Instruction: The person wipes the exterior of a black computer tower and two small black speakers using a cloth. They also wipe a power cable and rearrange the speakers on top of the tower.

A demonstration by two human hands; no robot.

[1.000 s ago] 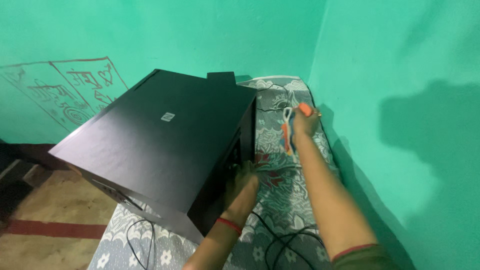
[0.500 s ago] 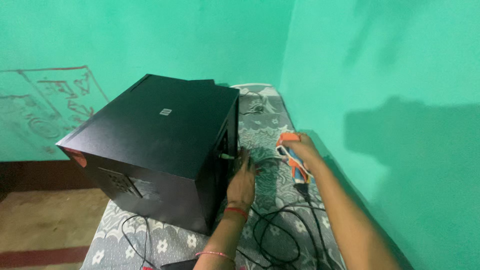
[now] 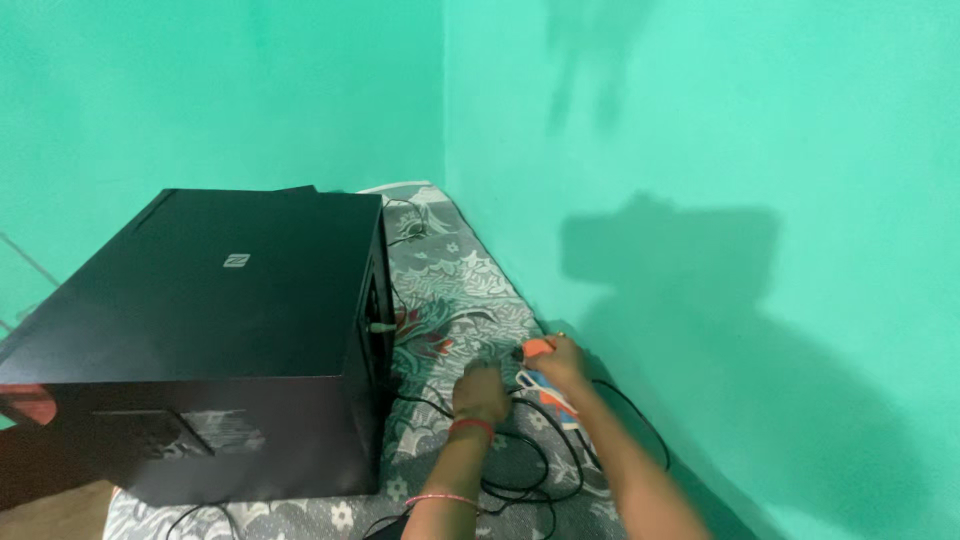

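Note:
A large black box-shaped speaker cabinet (image 3: 210,320) stands on a grey patterned cloth (image 3: 450,300). My right hand (image 3: 560,363) grips an orange, white and blue tool (image 3: 545,382) low over the cloth, to the right of the cabinet. My left hand (image 3: 481,391) rests beside it on the black cables (image 3: 520,465), fingers curled; whether it grips a cable is unclear. A small plug (image 3: 380,327) sticks out of the cabinet's right side.
Green walls meet in a corner behind the cloth, the right wall close to my hands. Loops of black cable lie on the cloth near the bottom edge. More cable lies at the far end (image 3: 410,232).
My left hand has left the cabinet's side and dropped to the cables. My right hand came down and nearer with the tool. The view has swung to the right.

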